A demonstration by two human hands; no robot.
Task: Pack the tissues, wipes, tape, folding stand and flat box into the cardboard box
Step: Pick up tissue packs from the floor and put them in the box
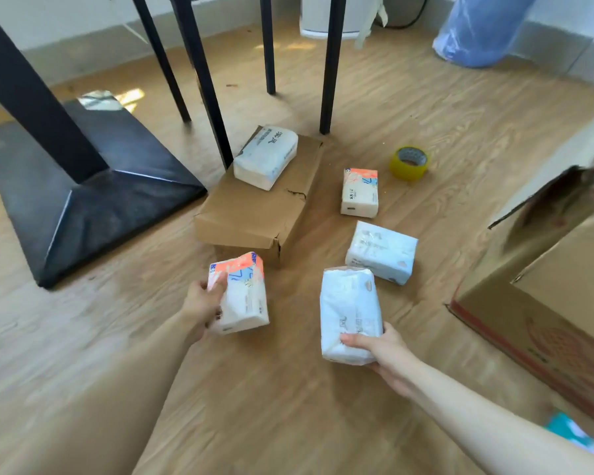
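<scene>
My left hand (204,303) grips an orange-topped tissue pack (242,296) above the wooden floor. A white tissue pack (348,303) is held by its near end in my right hand (386,354). On the floor lie another white pack (381,252) and a second orange-topped pack (359,192). One more white pack (266,157) rests on the flat brown box (254,214). A yellow tape roll (409,163) stands further back. The big cardboard box (542,303) is at the right, its flaps up and blurred.
A black table base (83,207) and thin black chair legs (199,73) stand to the left and behind the flat box. A blue plastic bag (474,32) leans at the back right. Something teal and pink (576,433) shows at the bottom right edge.
</scene>
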